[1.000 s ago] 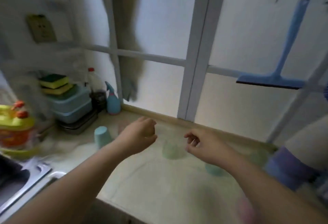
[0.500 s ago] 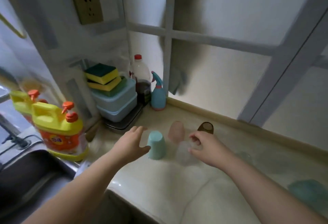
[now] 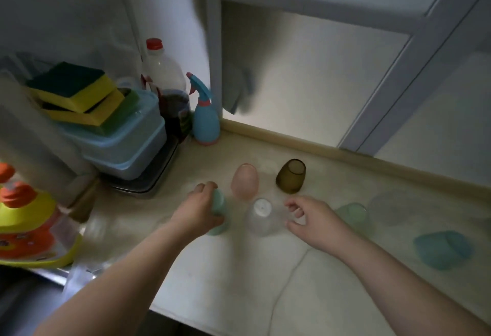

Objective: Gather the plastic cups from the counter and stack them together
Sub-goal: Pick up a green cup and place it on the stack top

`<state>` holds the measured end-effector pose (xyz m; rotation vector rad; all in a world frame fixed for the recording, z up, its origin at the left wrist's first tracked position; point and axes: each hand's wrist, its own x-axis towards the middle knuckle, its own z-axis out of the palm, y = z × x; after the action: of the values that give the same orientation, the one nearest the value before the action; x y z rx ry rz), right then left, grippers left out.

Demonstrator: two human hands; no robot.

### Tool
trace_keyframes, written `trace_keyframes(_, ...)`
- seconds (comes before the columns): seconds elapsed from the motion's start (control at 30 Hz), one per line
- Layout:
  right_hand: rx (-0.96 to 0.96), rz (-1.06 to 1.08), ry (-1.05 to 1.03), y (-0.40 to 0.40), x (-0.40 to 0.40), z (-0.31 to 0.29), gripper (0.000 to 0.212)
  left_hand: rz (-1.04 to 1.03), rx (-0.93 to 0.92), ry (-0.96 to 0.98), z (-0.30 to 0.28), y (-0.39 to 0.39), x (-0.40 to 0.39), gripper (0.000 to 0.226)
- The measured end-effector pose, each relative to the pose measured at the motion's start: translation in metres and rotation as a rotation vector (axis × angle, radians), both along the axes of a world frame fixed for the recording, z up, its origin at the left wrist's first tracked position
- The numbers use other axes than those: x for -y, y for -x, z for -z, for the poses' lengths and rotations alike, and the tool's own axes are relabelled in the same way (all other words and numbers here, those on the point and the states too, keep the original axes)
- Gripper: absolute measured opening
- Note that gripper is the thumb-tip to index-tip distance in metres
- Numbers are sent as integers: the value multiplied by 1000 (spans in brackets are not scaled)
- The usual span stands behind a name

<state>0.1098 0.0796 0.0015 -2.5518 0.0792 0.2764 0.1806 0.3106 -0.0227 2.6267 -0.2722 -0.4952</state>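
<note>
Several upside-down plastic cups stand on the pale counter (image 3: 239, 269). My left hand (image 3: 198, 209) is wrapped around a teal cup (image 3: 220, 212) that stands on the counter. Beside it are a pink cup (image 3: 245, 181), a brown cup (image 3: 291, 176) and a clear cup (image 3: 262, 216). My right hand (image 3: 309, 217) hovers just right of the clear cup, fingers curled and apart, holding nothing. Further right lie a pale green cup (image 3: 354, 213), a blurred clear cup (image 3: 390, 206) and a blue cup (image 3: 442, 249).
At the back left stand a blue spray bottle (image 3: 204, 115), a red-capped bottle (image 3: 167, 88) and blue boxes (image 3: 125, 141) topped with sponges (image 3: 77, 91). A yellow detergent jug (image 3: 26, 226) sits by the sink (image 3: 24, 301) at the lower left. Window panes rise behind the counter.
The view has swung left and down onto the cups. My left hand has closed around the teal cup. My right hand has drawn back to the right of the clear cup.
</note>
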Motion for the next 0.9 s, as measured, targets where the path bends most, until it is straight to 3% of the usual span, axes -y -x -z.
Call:
trace_keyframes(0.2, 52, 22, 10, 6, 20, -23, 39, 18, 139, 41, -51, -6, 18, 66)
trace_keyframes(0.4, 182, 55, 40, 39, 58, -78, 40, 207, 296, 167, -132, 19, 73, 59)
trace_keyframes(0.9, 503, 234, 222, 272, 222, -236, 26, 541, 456, 486, -275, 206, 301, 57)
